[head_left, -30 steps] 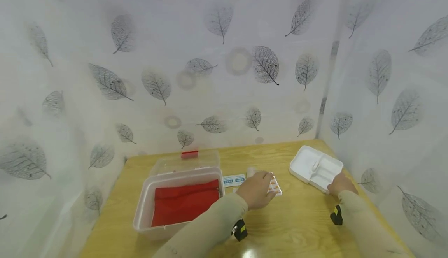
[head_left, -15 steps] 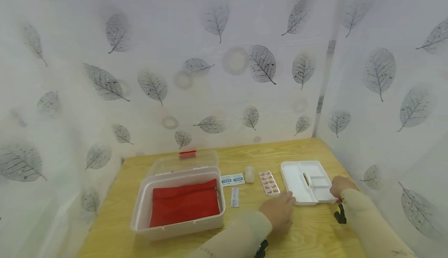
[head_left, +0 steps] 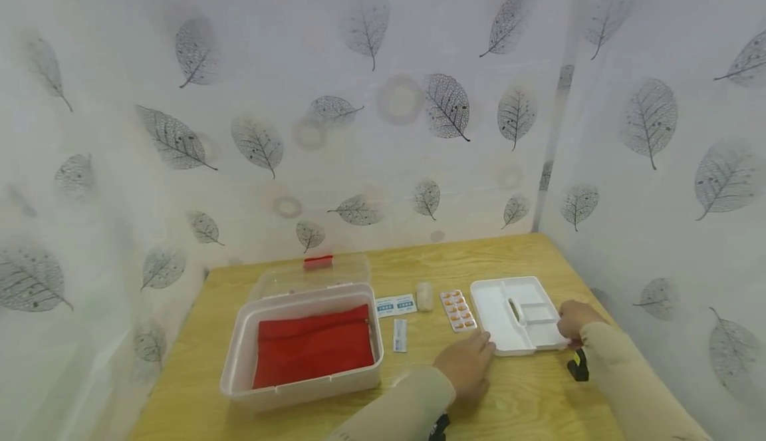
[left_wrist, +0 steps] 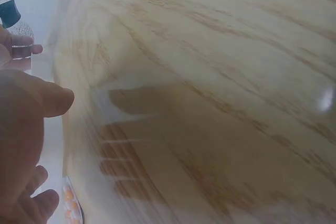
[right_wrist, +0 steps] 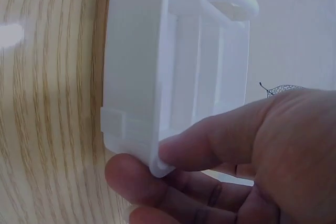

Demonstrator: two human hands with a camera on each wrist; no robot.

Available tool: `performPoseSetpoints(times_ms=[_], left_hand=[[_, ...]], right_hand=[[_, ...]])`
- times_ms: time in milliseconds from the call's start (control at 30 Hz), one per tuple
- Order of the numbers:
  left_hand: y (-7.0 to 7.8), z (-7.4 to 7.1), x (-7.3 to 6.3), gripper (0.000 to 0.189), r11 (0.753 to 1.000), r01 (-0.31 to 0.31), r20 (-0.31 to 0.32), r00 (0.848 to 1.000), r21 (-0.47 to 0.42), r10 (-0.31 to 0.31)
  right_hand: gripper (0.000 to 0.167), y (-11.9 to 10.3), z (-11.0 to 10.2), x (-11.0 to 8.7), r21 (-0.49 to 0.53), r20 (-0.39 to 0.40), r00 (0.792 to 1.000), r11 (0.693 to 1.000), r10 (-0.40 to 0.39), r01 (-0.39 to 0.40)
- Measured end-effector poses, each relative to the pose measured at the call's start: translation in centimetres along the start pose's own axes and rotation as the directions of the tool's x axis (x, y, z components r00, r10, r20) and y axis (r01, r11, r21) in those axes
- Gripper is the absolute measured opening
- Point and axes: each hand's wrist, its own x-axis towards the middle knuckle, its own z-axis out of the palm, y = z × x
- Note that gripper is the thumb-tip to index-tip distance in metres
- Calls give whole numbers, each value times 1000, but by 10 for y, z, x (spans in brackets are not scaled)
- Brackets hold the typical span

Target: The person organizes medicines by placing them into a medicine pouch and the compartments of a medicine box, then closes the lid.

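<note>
A white divided tray (head_left: 493,304) with a raised middle handle (head_left: 516,310) lies on the table at the right. My right hand (head_left: 576,322) pinches its near right corner; in the right wrist view the thumb (right_wrist: 197,145) is inside the wall and a finger (right_wrist: 134,177) is outside. My left hand (head_left: 465,364) has its fingertips at the tray's near left corner. The left thumb (left_wrist: 50,98) stands out straight in the left wrist view, apart from the fingers. A blister pack of orange capsules (head_left: 458,311) lies just left of the tray.
On the left stands a clear plastic box (head_left: 317,391) with its lid (head_left: 350,268) folded back and a red zip pouch (head_left: 311,351) inside. Between box and tray lie blue-printed packets (head_left: 395,305), a small white sachet (head_left: 399,335) and a bandage roll (head_left: 424,296). A leaf-patterned curtain (head_left: 383,148) encloses the table.
My left hand has moved from over the blister pack to the tray's near left corner. The tray has turned square to the table's front and shifted left, with my right hand still at its corner.
</note>
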Motion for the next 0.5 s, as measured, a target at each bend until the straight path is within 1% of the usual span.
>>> performPoseSetpoints(times_ms=[100, 200, 300, 400, 500], left_hand=[[-2, 4, -2, 70, 1000, 4, -7, 1000, -13, -4], [-3, 6, -5, 69, 999, 10, -24, 1000, -35, -11], [-5, 8, -7, 69, 999, 11, -32, 999, -46, -13], [-7, 8, -10, 69, 998, 19, -22, 1000, -65, -20], [-10, 9, -14, 68, 996, 30, -19, 999, -83, -32]], right_hand=[[12, -2, 2, 0, 20, 9, 1000, 1000, -4, 4], [8, -3, 5, 0, 25, 11, 1000, 1000, -10, 10], [9, -5, 6, 0, 13, 13, 1000, 1000, -17, 16], [11, -8, 7, 0, 14, 22, 999, 1000, -26, 26], [11, -11, 9, -2, 42, 42, 999, 999, -34, 32]])
